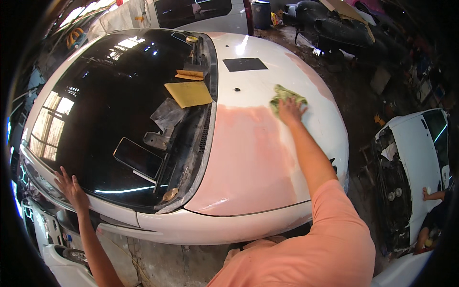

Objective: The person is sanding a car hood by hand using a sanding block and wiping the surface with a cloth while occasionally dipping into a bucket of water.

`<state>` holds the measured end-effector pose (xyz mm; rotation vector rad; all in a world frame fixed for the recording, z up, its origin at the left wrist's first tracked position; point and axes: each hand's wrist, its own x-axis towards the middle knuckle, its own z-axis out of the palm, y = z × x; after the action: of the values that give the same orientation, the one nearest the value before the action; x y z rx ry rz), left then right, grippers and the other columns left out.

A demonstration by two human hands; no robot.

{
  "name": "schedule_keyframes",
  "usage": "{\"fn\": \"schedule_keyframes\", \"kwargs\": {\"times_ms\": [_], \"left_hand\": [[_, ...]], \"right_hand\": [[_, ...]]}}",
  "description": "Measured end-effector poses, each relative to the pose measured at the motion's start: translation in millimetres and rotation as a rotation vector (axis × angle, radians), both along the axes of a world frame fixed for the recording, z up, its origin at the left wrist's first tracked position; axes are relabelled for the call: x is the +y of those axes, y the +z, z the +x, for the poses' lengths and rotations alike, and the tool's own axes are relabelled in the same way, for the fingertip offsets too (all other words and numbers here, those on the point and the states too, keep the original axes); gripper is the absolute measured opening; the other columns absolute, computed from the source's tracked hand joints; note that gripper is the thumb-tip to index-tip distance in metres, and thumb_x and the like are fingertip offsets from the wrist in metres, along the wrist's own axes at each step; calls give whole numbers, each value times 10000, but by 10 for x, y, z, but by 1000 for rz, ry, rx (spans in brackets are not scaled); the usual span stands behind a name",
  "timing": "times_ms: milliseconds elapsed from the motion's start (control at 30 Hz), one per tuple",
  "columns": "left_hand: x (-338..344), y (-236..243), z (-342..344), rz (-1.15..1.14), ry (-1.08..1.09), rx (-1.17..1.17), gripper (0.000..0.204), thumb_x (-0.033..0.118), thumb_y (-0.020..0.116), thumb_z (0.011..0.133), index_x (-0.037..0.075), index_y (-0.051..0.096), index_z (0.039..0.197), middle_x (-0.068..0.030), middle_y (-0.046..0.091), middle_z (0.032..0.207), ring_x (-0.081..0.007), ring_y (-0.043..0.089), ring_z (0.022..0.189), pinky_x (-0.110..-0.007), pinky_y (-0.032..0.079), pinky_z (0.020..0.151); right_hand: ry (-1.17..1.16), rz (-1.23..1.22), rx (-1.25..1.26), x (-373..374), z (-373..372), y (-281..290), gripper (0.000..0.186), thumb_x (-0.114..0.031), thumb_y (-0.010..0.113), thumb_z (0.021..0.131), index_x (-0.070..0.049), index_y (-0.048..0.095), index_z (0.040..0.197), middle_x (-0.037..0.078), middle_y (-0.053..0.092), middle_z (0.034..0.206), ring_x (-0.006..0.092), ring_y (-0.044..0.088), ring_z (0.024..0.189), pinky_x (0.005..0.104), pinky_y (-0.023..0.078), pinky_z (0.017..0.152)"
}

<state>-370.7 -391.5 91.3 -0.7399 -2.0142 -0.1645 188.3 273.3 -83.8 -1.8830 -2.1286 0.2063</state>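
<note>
My right hand [291, 111] presses a crumpled green cloth [280, 94] on the white hood [311, 143], at the upper edge of a pink patch [248, 162]. My left hand [71, 186] lies with fingers spread at the lower left of the dark windshield [86, 124], by the car's pillar. On the glass and near its base are a yellow sheet [188, 94], a grey translucent sheet [165, 113], a smaller orange-brown piece [189, 75] and a phone [137, 157]. A dark square sheet [245, 64] lies on the hood beyond the cloth.
Another white car body [401, 177] stands at the right, with another person's hand [428, 193] on it. A white vehicle [201, 9] and dark body parts [334, 24] are behind. A blue barrel [262, 14] stands at the back; more car parts [45, 229] are at the lower left.
</note>
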Motion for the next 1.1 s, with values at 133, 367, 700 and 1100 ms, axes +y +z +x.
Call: {"fn": "schedule_keyframes", "kwargs": {"times_ms": [133, 367, 700, 1100], "left_hand": [[200, -38, 46, 78, -62, -60, 561, 333, 367, 1149, 230, 302, 1696, -119, 153, 1786, -382, 96, 1642, -537, 81, 1320], [146, -31, -68, 60, -87, -27, 544, 379, 357, 1157, 253, 330, 1685, -117, 169, 1783, -396, 101, 1639, -589, 84, 1305], [57, -67, -217, -2, -99, 41, 546, 383, 359, 1154, 215, 358, 1674, -181, 196, 1764, -431, 142, 1622, -561, 102, 1309], [102, -71, -215, 30, -77, -1, 564, 414, 356, 1153, 198, 355, 1674, -169, 186, 1770, -412, 118, 1634, -567, 82, 1307]], "right_hand": [[-47, 74, 197, 372, 360, -182, 752, -577, 387, 1071, -114, 346, 1662, 127, 251, 1760, 429, 207, 1609, 680, 94, 1273], [361, -10, 140, -678, 127, -181, 744, -557, 405, 1071, -98, 356, 1653, 168, 284, 1739, 389, 254, 1601, 621, 56, 1301], [528, 206, 161, -3104, 786, 48, 566, -403, 614, 1031, -39, 575, 1461, 197, 539, 1534, 404, 496, 1389, 592, 254, 1257], [436, 444, 518, -2589, 811, 1228, 552, -349, 817, 894, -52, 604, 1307, 155, 593, 1266, 376, 638, 1141, 467, 561, 895]]}}
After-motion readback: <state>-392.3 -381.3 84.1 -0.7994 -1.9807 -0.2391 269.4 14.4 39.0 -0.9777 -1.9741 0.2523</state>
